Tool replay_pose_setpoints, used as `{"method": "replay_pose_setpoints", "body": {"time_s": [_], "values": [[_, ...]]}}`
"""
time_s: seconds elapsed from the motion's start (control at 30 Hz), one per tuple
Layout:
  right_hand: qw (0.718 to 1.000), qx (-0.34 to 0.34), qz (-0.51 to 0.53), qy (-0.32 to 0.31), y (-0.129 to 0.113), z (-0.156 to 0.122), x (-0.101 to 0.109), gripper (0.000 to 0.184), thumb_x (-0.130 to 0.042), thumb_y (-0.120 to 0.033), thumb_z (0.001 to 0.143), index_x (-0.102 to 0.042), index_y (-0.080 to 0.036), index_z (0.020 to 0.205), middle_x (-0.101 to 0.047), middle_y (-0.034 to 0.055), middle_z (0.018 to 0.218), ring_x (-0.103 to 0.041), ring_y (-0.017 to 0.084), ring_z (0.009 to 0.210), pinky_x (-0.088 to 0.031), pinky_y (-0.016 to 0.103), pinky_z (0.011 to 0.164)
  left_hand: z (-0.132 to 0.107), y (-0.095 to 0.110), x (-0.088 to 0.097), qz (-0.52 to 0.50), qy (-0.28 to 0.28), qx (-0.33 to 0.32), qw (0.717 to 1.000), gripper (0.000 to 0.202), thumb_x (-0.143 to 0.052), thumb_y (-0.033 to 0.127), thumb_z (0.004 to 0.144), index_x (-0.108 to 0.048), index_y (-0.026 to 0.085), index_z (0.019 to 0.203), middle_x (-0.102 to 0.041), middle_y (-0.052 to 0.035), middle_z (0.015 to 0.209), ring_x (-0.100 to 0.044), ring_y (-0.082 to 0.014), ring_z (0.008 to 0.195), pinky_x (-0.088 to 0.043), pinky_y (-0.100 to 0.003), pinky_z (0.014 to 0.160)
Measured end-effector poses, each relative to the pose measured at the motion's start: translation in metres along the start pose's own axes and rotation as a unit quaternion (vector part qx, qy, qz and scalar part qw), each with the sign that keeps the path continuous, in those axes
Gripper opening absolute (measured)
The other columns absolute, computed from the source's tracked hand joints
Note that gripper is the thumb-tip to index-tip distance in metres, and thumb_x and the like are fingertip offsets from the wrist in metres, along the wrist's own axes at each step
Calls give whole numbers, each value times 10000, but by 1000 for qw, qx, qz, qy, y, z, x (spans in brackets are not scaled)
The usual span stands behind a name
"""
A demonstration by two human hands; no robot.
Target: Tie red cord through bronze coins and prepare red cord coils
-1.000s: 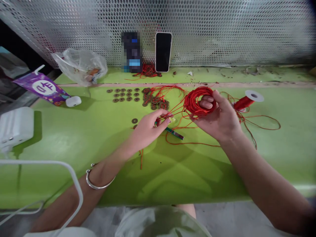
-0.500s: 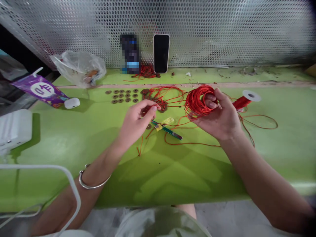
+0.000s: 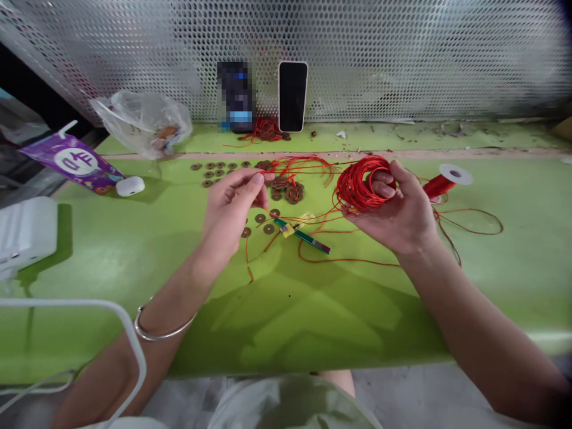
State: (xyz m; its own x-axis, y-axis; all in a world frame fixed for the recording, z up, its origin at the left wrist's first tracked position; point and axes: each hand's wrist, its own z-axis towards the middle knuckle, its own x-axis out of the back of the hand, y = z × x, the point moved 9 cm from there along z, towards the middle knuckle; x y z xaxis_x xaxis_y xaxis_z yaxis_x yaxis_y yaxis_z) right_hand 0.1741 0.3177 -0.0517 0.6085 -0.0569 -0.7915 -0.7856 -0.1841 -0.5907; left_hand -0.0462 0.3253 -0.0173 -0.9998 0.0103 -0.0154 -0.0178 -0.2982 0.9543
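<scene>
My right hand (image 3: 393, 208) is wrapped round a coiled bundle of red cord (image 3: 360, 185), the fingers passing through the loop. Out to the left, my left hand (image 3: 235, 208) pinches a red strand, with thumb and forefinger closed on it. Old-style coins with holes (image 3: 218, 173) lie in rows behind that hand, and several loose coins (image 3: 269, 229) sit just right of it. A cluster of coins tied with red cord (image 3: 292, 192) rests beyond the fingertips. Below it lies a thin green tool (image 3: 315, 242) with a yellow piece (image 3: 288, 229) across it.
A spool of red thread (image 3: 456, 174) stands to the right. Two phones, one white-edged (image 3: 292, 98), lean on the perforated metal screen (image 3: 379, 59). A plastic bag (image 3: 143, 122), purple drink pouch (image 3: 74, 164), white earbud case (image 3: 130, 186) and white cable frame (image 3: 120, 316) are on the left.
My left hand has moved left, away from the coil, drawing a strand with it and uncovering loose coins. My right hand with the coil has barely moved.
</scene>
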Motion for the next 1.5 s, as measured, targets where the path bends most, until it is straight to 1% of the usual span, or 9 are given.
{"method": "replay_pose_setpoints", "body": {"time_s": [0.17, 0.43, 0.67, 0.77, 1.03, 1.23, 1.37, 1.43, 1.5], "values": [[1000, -6, -7, 1, 0, -2, -1, 306, -477, -296, 919, -391, -199, 642, -355, -68, 515, -377, 76, 481, -434, 285, 633, 4, 1, 8, -25, 26, 12, 999, 147, -598, 259, 860, -645, 230, 724, -488, 31, 580, -416, -86, 489, -310, -234, 433], [999, 4, -33, 2, 0, 2, 3, 324, -513, -331, 898, -442, -184, 618, -371, -61, 530, -370, 76, 482, -442, 283, 607, 8, 6, 14, -117, 52, 29, 991, 152, -632, 234, 824, -645, 178, 683, -400, 50, 497, -360, -66, 445, -288, -203, 414], [999, 20, -37, 9, -2, 5, 6, 294, -524, -303, 885, -458, -177, 628, -367, -63, 549, -390, 75, 497, -454, 282, 629, 12, -12, 12, -258, 76, 186, 945, 185, -576, 169, 772, -611, 178, 591, -207, 70, 436, -239, -58, 409, -240, -198, 379], [999, 23, -36, 10, -3, 5, 6, 298, -519, -294, 882, -445, -177, 618, -360, -64, 541, -390, 74, 503, -459, 287, 654, 14, -10, 17, -280, 88, 194, 936, 121, -593, 169, 717, -583, 194, 599, -168, 65, 477, -238, -68, 451, -264, -202, 414], [997, 19, -73, 7, -1, 7, 7, 267, -520, -312, 872, -438, -199, 645, -392, -57, 578, -413, 78, 518, -461, 264, 646, 15, 14, 15, -71, -72, 86, 991, 181, -388, 298, 892, -509, 253, 766, -73, 54, 529, -85, -135, 481, -120, -296, 447], [982, 61, -175, 26, -8, 12, 11, 213, -510, -345, 857, -487, -224, 684, -482, -27, 629, -529, 121, 610, -507, 291, 692, 17, 5, 17, -161, -59, 151, 973, 122, -468, 216, 808, -571, 213, 874, -146, 87, 429, -46, -108, 395, -83, -278, 345], [944, 124, -304, -18, -18, 11, 6, 198, -524, -360, 859, -561, -224, 721, -568, 0, 692, -588, 152, 718, -503, 311, 765, 16, 0, 12, -126, -78, 146, 978, 108, -513, 213, 813, -611, 198, 854, -241, 87, 437, -183, -70, 355, -175, -215, 314], [890, 167, -421, -57, -24, 6, -3, 234, -537, -386, 866, -597, -213, 721, -611, 21, 721, -598, 172, 757, -488, 320, 771, 16, -2, 15, -55, -69, 116, 989, 121, -545, 256, 831, -641, 183, 820, -374, 61, 475, -361, -66, 398, -300, -191, 338], [802, 196, -560, -75, -28, 0, -12, 271, -566, -424, 857, -628, -191, 732, -632, 36, 734, -588, 180, 732, -469, 316, 722, 15, -2, 17, 30, -63, 72, 995, 184, -573, 327, 849, -666, 173, 812, -550, 11, 598, -529, -93, 535, -449, -200, 425]]}}
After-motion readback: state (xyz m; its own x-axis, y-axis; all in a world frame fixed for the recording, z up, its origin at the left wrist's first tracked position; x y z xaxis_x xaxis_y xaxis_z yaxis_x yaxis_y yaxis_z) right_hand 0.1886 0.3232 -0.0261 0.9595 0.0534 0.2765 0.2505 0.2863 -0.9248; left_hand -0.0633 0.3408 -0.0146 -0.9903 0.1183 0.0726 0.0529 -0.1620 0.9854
